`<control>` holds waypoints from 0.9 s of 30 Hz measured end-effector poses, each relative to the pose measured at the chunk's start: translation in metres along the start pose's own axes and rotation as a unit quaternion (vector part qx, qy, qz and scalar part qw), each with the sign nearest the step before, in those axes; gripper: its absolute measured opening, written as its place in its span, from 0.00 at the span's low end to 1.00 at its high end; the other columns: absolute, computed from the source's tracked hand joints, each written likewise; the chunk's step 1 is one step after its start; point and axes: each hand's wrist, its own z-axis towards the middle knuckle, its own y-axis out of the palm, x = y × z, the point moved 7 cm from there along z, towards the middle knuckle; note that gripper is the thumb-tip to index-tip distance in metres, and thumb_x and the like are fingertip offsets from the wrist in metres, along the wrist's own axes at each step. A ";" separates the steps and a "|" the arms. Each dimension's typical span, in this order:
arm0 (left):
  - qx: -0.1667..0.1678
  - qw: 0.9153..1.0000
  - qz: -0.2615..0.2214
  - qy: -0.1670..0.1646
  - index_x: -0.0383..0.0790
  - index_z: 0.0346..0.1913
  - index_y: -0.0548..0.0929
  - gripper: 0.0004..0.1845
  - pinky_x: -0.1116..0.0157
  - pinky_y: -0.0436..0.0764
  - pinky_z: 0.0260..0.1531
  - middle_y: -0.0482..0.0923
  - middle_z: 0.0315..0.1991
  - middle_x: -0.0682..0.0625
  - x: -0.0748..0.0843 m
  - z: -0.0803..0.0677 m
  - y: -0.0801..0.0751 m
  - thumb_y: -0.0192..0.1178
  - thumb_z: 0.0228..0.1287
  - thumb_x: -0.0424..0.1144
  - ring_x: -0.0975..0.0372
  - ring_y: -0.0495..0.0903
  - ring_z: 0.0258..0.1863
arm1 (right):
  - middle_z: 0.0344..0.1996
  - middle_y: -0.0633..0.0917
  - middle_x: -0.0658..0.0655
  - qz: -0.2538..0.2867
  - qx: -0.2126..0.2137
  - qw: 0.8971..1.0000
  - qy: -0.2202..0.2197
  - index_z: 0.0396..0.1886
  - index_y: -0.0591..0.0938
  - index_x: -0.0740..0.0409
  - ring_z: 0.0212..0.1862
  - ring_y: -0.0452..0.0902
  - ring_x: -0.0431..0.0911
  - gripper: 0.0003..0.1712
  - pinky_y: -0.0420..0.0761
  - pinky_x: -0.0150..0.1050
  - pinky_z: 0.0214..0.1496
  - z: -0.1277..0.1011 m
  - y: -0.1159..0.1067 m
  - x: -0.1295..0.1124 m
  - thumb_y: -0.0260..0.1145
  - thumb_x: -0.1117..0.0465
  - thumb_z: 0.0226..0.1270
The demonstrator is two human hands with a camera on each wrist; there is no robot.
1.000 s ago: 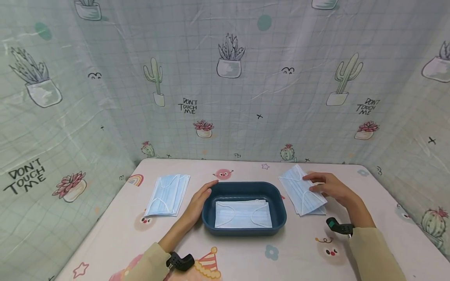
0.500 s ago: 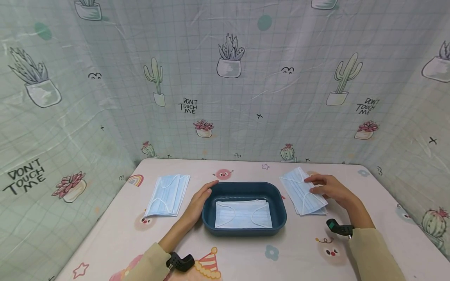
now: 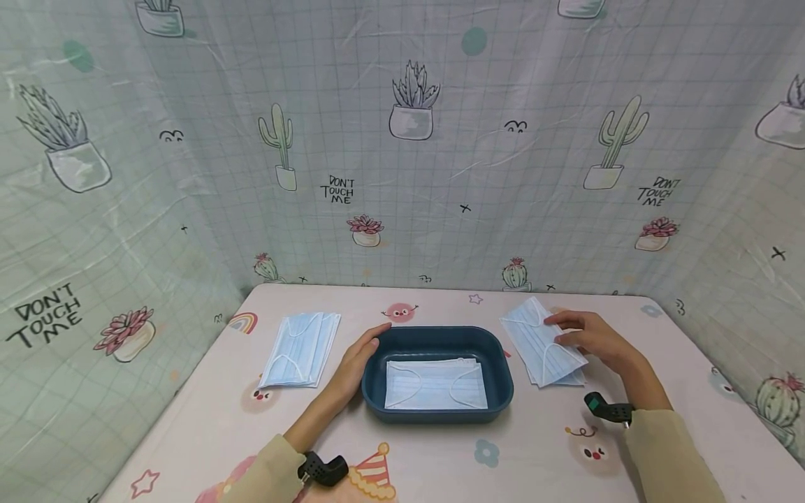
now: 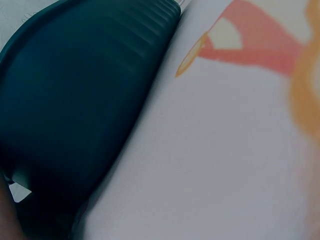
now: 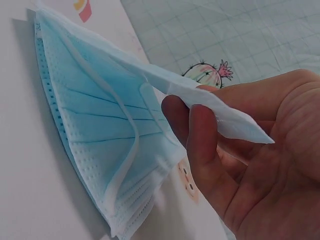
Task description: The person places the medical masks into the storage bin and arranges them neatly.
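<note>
My left hand rests along the left end of a dark blue plastic box, its fingers fairly straight at the back left corner. Blue pleated face masks with white ear loops lie in the front part of that box. On the right, my right hand pinches the edge of a face mask between thumb and fingers. The right wrist view has the held mask tilted, its near edge raised and bent between the fingertips. Part of another mask shows underneath.
A pile of blue face masks lies at the left of the table. The table has a pale cover with cartoon prints. Behind and at both sides hangs a cactus-print curtain. Each wrist wears a small black camera.
The held mask has shifted slightly right and its far corner has dipped, then risen a little. My right hand has moved a touch rightward with it. My left hand and the box stay put.
</note>
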 end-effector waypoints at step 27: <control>0.001 1.000 0.003 -0.004 0.50 0.75 0.72 0.23 0.44 0.51 0.82 0.68 0.77 0.49 0.005 -0.001 0.001 0.40 0.85 0.44 0.52 0.60 0.81 | 0.79 0.60 0.72 -0.008 -0.006 1.000 -0.004 0.68 0.77 0.61 0.73 0.64 0.69 0.26 0.76 0.40 0.52 0.003 0.002 0.000 0.65 0.62 0.73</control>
